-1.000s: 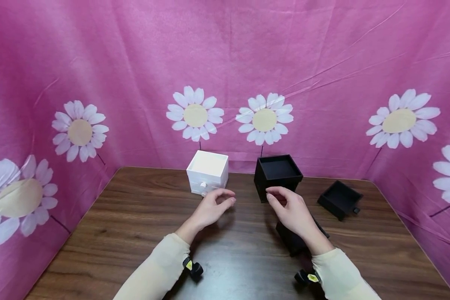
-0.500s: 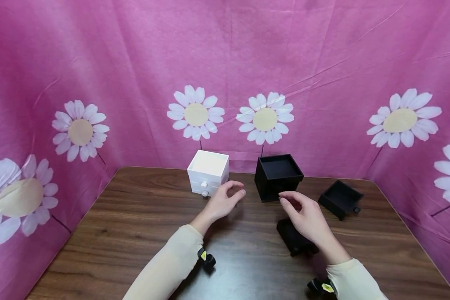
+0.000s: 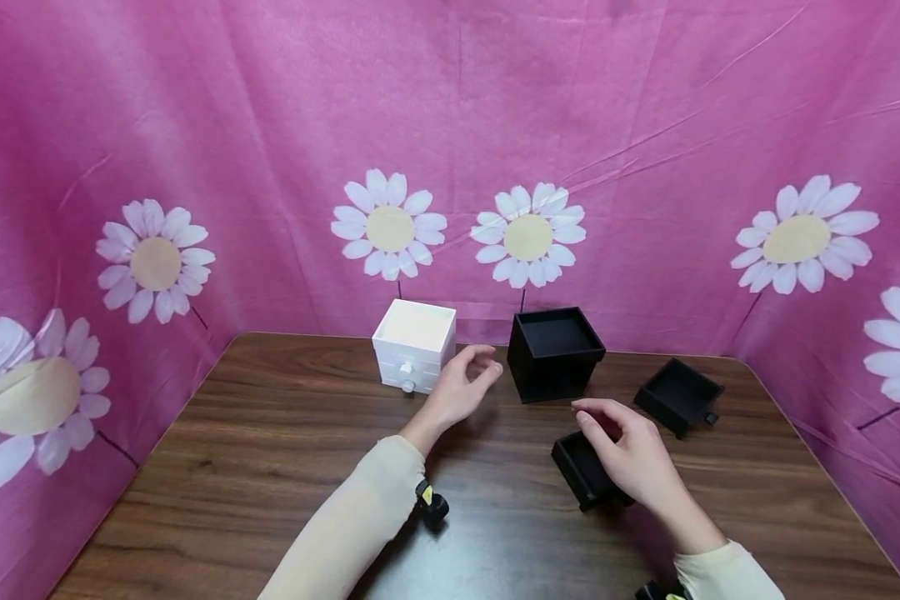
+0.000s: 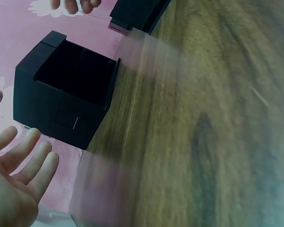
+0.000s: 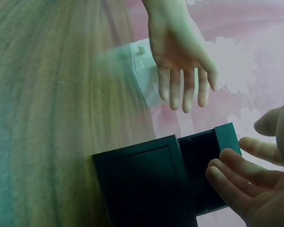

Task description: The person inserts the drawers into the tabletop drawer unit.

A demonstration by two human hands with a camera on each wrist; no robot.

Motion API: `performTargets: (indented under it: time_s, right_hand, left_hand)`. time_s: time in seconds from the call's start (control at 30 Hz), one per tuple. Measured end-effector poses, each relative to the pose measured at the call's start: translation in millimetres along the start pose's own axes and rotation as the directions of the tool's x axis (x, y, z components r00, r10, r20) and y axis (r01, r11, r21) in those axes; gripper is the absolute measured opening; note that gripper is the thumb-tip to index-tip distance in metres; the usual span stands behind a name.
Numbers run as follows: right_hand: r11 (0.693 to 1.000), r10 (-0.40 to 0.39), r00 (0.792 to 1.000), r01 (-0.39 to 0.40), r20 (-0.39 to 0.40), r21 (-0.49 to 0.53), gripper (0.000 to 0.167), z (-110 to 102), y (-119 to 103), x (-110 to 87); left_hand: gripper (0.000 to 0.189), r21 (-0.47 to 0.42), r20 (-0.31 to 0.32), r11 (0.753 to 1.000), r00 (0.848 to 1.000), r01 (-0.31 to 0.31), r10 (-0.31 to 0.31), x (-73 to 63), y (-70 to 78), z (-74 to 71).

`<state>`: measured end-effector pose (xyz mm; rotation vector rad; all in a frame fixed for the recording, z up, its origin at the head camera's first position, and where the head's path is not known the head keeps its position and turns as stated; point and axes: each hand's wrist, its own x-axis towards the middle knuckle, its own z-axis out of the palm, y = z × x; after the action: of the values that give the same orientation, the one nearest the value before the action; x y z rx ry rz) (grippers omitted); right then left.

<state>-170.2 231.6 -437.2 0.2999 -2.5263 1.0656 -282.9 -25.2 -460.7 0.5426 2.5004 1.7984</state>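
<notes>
My left hand [image 3: 461, 387], fingers loosely bent and holding nothing, hovers between the white box with drawers [image 3: 414, 354] and the black cabinet [image 3: 555, 367]. In the left wrist view the cabinet [image 4: 42, 101] shows a hollow front, and the fingers of my left hand [image 4: 23, 175] are beside it. Over a black drawer [image 3: 581, 467] on the table hangs my right hand [image 3: 633, 450], thumb and fingers apart with nothing between them; it covers part of that drawer. From the right wrist, the drawer [image 5: 142, 184] appears in front of the cabinet [image 5: 201, 161].
A second black drawer [image 3: 678, 392] with a small knob lies at the right on the wooden table [image 3: 270, 467]. The white box has round knobs on its front. Behind the table hangs a pink cloth [image 3: 285, 125] with white daisies.
My left hand has moved right and away from me, from in front of the white box toward the black cabinet. My right hand has drawn back toward me and right, uncovering the cabinet's front.
</notes>
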Motion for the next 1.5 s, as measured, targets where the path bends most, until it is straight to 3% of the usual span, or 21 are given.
performTargets:
  time_s: [0.4,0.73,1.07,1.5]
  right_hand:
    - [0.999,-0.020,0.997,0.023,-0.076,0.039,0.020,-12.4,7.8,-14.3]
    - [0.999,0.006,0.997,-0.003,-0.081,0.036,0.018,-29.5,17.1,-30.2]
    - [0.998,0.041,0.995,-0.037,-0.090,0.046,0.018,-40.7,25.5,-48.3]
    - [0.973,0.175,0.984,-0.177,-0.031,-0.149,0.004,-53.4,37.0,-67.5]
  left_hand:
    - [0.047,0.086,0.041,0.996,0.999,-0.004,0.001,16.8,-0.6,5.7]
    - [0.051,0.104,-0.003,0.994,0.999,-0.033,0.033,27.1,0.3,16.0]
    - [0.054,0.172,-0.044,0.985,0.999,-0.012,0.020,37.9,6.8,17.4]
    - [0.056,0.245,-0.001,0.969,1.000,-0.016,0.017,48.0,16.4,19.6]
